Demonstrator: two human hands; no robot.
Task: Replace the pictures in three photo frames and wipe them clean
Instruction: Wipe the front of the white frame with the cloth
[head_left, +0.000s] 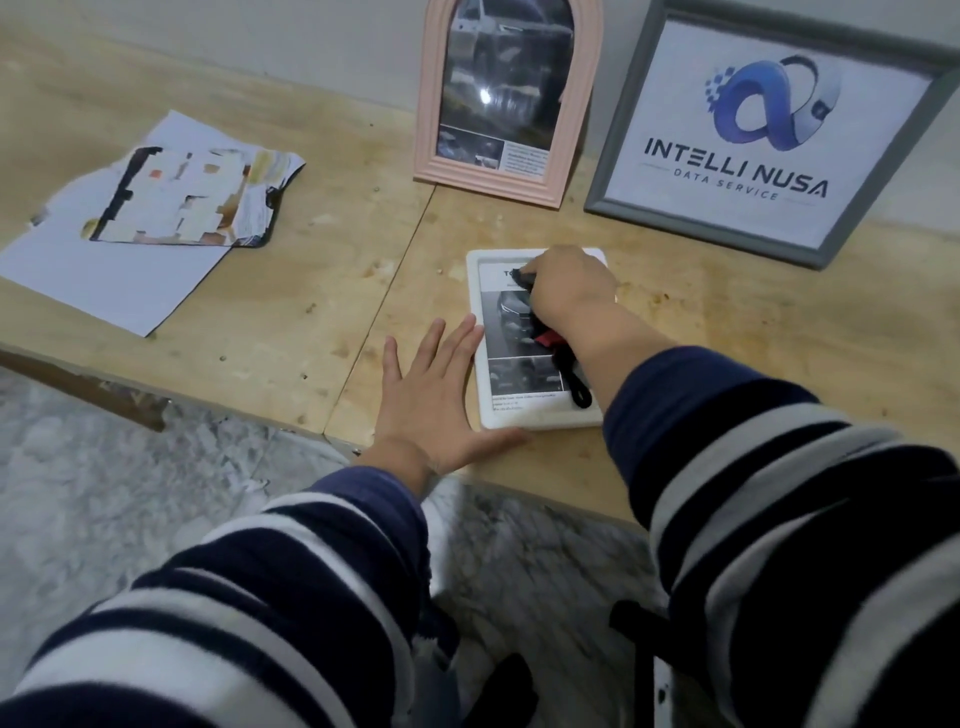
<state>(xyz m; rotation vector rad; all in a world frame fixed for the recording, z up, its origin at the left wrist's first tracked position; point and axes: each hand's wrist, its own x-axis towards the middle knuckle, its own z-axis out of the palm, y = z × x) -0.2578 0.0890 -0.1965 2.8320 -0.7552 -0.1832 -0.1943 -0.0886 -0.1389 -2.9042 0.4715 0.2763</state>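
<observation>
**Wiping the third frame flat on the table**

While the left hand (434, 387) is lying flat with fingers straight, bracing the white frame (537, 418) on the table (311, 291), the right hand (566, 286) is gripping a dark cloth (558, 353) against its glass. Steady pressure and overlapping strokes look best. Counting: three frames — white, pink arched (506, 98), grey (769, 130) — one cloth, one paper pile (156, 208).

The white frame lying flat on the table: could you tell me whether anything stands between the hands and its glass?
Only the dark cloth, held in the right hand and pressed on the white frame. The left hand lies flat at the frame's left edge, nothing between.
</observation>
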